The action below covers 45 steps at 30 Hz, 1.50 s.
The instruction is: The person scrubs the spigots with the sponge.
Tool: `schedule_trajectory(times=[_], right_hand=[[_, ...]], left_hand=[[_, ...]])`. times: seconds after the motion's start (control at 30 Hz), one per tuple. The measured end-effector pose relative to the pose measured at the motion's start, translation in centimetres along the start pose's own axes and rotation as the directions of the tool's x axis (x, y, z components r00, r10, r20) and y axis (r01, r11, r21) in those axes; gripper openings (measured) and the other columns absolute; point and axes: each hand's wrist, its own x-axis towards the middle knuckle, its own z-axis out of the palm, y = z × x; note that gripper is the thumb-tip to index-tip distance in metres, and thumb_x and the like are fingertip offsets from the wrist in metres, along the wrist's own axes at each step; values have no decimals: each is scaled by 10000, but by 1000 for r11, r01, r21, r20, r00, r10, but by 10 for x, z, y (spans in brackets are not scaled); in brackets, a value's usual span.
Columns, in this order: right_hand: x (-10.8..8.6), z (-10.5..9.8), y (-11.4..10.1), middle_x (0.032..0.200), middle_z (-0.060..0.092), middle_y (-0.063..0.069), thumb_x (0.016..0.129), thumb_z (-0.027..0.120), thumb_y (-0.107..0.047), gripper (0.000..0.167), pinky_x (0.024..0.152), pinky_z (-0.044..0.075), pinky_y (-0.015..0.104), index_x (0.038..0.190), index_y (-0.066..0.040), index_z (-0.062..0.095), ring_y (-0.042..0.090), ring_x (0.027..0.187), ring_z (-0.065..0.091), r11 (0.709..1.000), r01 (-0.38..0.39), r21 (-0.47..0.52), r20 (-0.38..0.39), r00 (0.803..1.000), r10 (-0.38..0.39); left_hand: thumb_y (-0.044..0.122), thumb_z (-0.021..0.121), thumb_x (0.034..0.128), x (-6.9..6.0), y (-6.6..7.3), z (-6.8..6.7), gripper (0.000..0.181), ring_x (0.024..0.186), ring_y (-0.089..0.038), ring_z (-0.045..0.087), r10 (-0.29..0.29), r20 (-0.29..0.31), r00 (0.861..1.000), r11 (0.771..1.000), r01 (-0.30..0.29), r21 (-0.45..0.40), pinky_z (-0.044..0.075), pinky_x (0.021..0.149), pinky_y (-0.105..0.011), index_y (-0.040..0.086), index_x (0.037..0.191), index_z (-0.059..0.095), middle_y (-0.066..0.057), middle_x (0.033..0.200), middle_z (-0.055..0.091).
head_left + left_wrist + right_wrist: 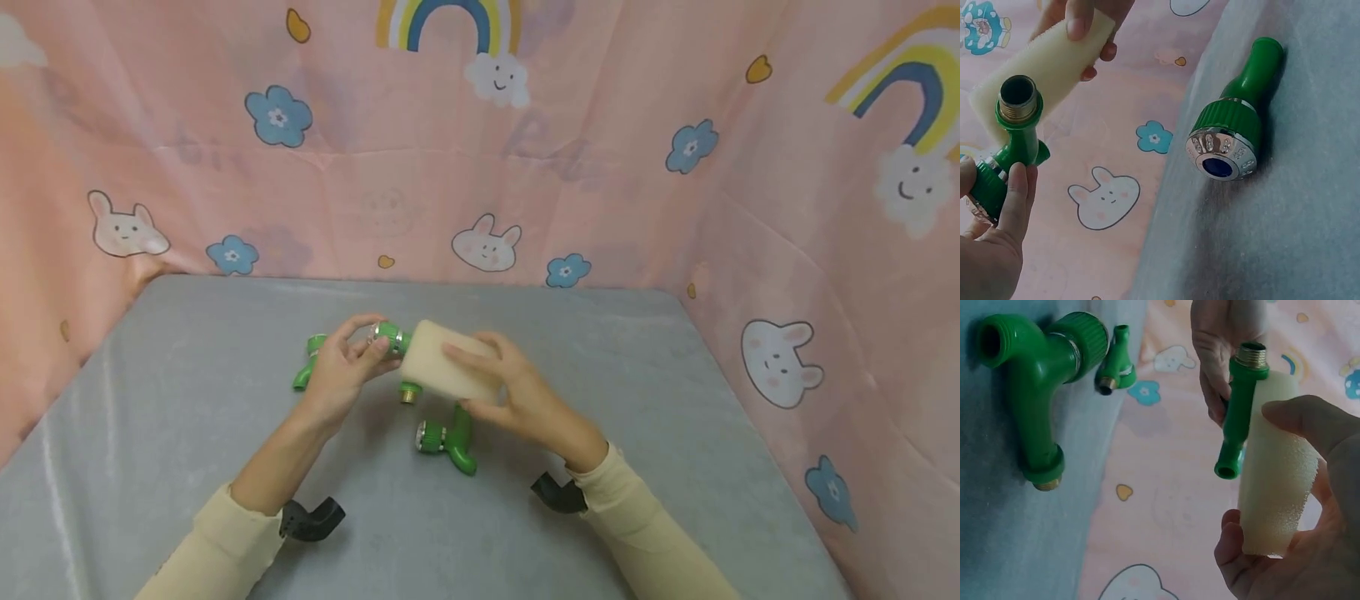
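My left hand (333,379) grips a green tap (392,337) by its round, silver-faced knob, above the table. The brass-threaded end of that tap (1019,119) points upward in the left wrist view. A pale cream sponge (438,362) is in my right hand (528,396), pinched between thumb and fingers. In the right wrist view the sponge (1275,475) lies against the side of the held tap (1240,412). Below the hands, a second green tap (459,442) rests on the table. Another tap (303,377) lies behind my left hand, partly hidden.
Grey cloth covers the table (187,400). A pink patterned curtain (337,200) hangs along its back and sides. Black angled pieces stick out by both sleeves, one at the left cuff (313,520) and one at the right cuff (557,493).
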Motion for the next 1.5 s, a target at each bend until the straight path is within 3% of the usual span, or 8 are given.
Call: schedule_trajectory(times=[0.37, 0.73, 0.9, 1.07, 1.17, 1.27, 1.37, 1.5], right_hand=[[-11, -26, -2, 1423, 466, 147, 838, 761, -68, 642, 922, 520, 375, 1435, -229, 587, 293, 1226, 504, 997, -39, 61, 194, 981, 26], [-2, 2, -20, 1458, 458, 163, 794, 838, -53, 692, 977, 551, 471, 1416, -244, 604, 340, 1299, 470, 987, 130, -93, 95, 988, -121], [-3, -11, -15, 1479, 454, 168, 782, 842, -12, 707, 981, 541, 483, 1410, -242, 613, 355, 1317, 466, 995, 54, -84, 164, 986, -39], [-9, -33, -7, 1466, 454, 190, 821, 794, -3, 655, 965, 525, 464, 1413, -215, 611, 364, 1301, 469, 999, -28, -46, 231, 972, 38], [-11, -37, -5, 1455, 448, 164, 845, 779, -20, 639, 942, 532, 444, 1427, -206, 592, 331, 1273, 485, 1000, -25, 2, 160, 987, 24], [-8, -30, -6, 1453, 442, 155, 850, 793, -71, 641, 946, 545, 449, 1436, -216, 578, 318, 1283, 483, 999, 49, 7, 36, 998, -49], [-3, -19, -7, 1445, 446, 188, 828, 812, -70, 637, 964, 548, 490, 1413, -200, 597, 352, 1303, 473, 992, 119, -47, -75, 990, -122], [0, -15, -2, 1431, 445, 215, 791, 811, 27, 646, 972, 545, 536, 1378, -162, 620, 400, 1306, 462, 988, 122, -95, -143, 980, -135]], left_hand=[[145, 571, 1039, -1, -2, -4, 470, 929, -90, 754, -26, -61, 998, 1000, 27, 14, 590, 907, -244, -22, 1433, 376, 91, 1066, 698], [158, 544, 1053, 1, 2, -5, 444, 950, -21, 727, -4, -83, 997, 996, 11, 85, 595, 913, -294, -65, 1403, 386, -8, 1072, 741], [135, 516, 1061, 2, 2, -4, 414, 1000, -34, 705, 20, -38, 999, 1000, -19, 22, 595, 928, -314, -43, 1407, 375, 71, 1085, 658], [202, 491, 1073, 2, 0, -5, 392, 1041, -45, 695, 14, -18, 1000, 999, -13, 32, 573, 979, -333, 27, 1405, 378, 53, 1096, 637], [211, 505, 1069, 0, -1, -7, 385, 1051, -57, 696, 0, 16, 1000, 1000, 0, 2, 575, 975, -316, 43, 1398, 393, 45, 1099, 655], [197, 512, 1067, -2, -2, -6, 421, 1070, -73, 695, -12, 124, 992, 997, 21, -73, 578, 966, -294, 6, 1417, 379, 56, 1138, 673], [222, 485, 1077, -2, -3, -3, 449, 1083, -75, 696, -11, 216, 976, 988, 44, -148, 572, 971, -275, -26, 1432, 368, 76, 1176, 696], [267, 464, 1081, -1, -4, -2, 374, 1038, -57, 694, -8, 237, 971, 969, 66, -240, 564, 975, -247, 23, 1365, 448, 86, 1106, 707]])
